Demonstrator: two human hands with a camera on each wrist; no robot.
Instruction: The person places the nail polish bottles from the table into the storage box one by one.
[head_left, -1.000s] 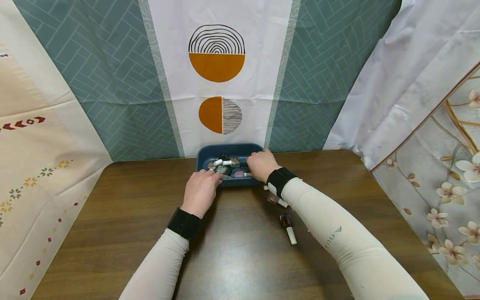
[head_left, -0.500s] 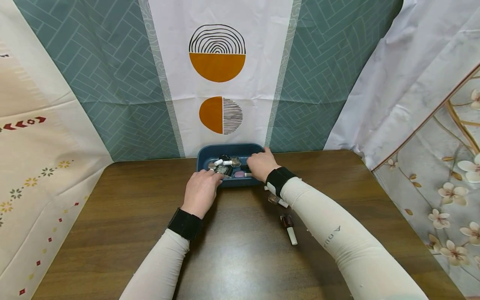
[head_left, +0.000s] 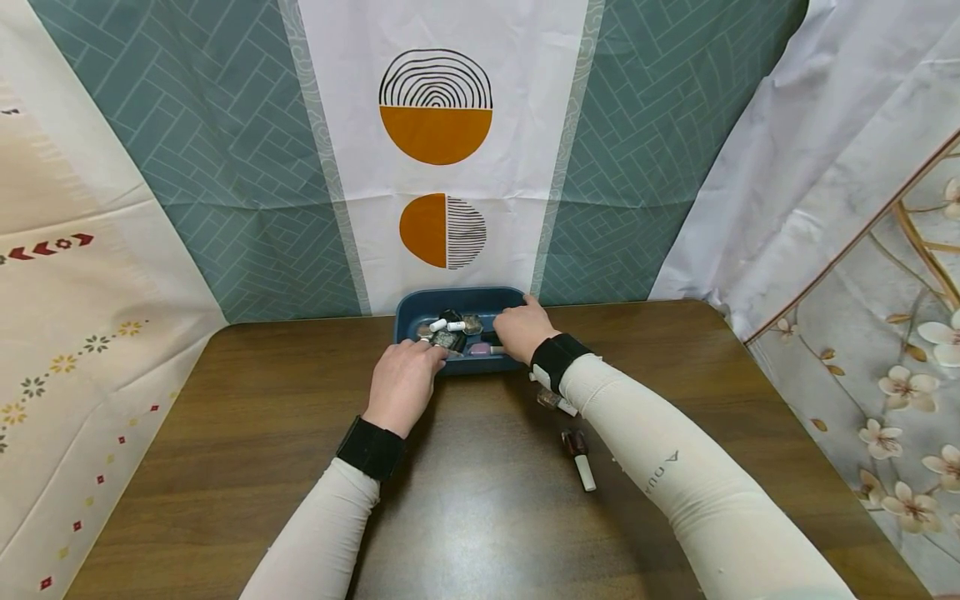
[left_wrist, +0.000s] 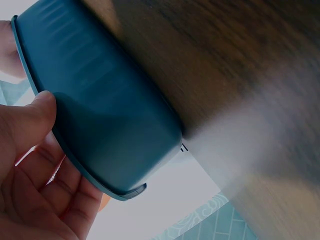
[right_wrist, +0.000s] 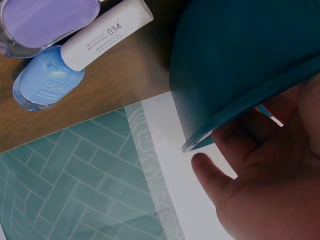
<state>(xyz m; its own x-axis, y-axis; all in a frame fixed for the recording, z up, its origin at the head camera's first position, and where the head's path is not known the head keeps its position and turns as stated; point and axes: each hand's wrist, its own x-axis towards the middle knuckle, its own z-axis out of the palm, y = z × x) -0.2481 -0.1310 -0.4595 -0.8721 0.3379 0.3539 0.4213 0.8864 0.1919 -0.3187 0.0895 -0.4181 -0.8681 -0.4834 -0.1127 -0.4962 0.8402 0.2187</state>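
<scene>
Blue tray gripped at both ends, bottles partly gathered

Nearest, a brown white-capped nail polish bottle (head_left: 577,456) is left lying on the dark wooden table (head_left: 225,433); farther off, the blue plastic tray (head_left: 408,312) holding several bottles is held against the backdrop, the left hand (head_left: 405,383) and right hand (head_left: 522,329) curled over its rim.

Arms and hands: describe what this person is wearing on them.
Both arms are covered in snug cream-white sleeves down to the wrist. The right sleeve carries small dark lettering on the forearm. A broad black band wraps each wrist, the left band and the right band. Both hands are bare.
</scene>
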